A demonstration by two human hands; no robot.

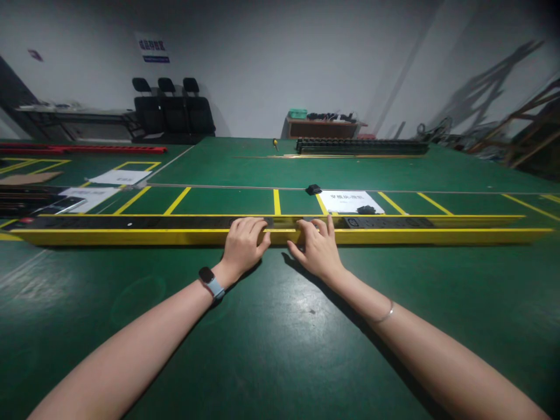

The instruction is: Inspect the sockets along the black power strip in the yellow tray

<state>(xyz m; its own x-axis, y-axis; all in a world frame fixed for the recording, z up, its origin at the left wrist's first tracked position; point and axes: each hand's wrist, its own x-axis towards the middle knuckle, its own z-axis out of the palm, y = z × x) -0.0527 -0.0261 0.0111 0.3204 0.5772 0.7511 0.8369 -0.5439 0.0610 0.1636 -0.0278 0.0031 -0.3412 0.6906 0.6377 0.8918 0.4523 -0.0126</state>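
Observation:
A long yellow channel [153, 238] lies across the green table [280, 326], with dark panels set inside it. My left hand [245, 242], with a watch on its wrist, rests over the channel's near wall left of the middle, its fingers inside and its thumb on the near side. Just to the right, my right hand [317, 244] touches the channel too, fingers bent over the wall and thumb apart. Between the hands a short stretch of the channel shows no dark panel. A black panel with sockets [387, 223] sits in the channel right of my right hand.
Behind the channel are a white paper [350, 201], a small black part [313, 189] and another black part [366, 210]. Dark rails [363, 147] lie at the table's far side. More papers and dark bars [26, 201] are on the left.

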